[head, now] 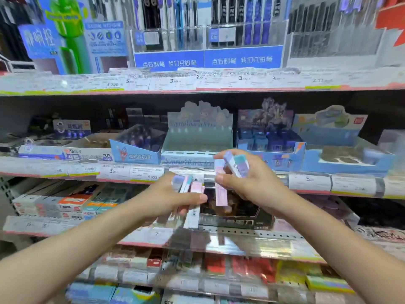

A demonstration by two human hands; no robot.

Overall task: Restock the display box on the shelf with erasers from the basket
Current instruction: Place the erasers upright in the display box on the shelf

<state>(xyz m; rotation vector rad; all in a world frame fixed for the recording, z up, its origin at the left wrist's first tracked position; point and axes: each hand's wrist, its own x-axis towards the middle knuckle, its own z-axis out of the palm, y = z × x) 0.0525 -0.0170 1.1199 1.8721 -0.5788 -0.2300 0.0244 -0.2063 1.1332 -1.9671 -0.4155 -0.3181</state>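
We stand before stationery shelves crowded with price tags; the pale blue cardboard display box [198,139] sits on the middle shelf [76,170], looking empty. Just below the box, our left hand [175,197] grips a fan of pastel sleeved erasers [192,207], and our right hand [247,181] pinches several more. Both forearms reach forward. We should square each bundle, then slot them upright into the box.

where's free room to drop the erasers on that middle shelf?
The pale display box looks empty inside, bordered by the blue tilted box on its left and the blue-purple box on its right. Neighbouring boxes look stocked. Both hands, left hand and right hand, grip erasers just in front of it.
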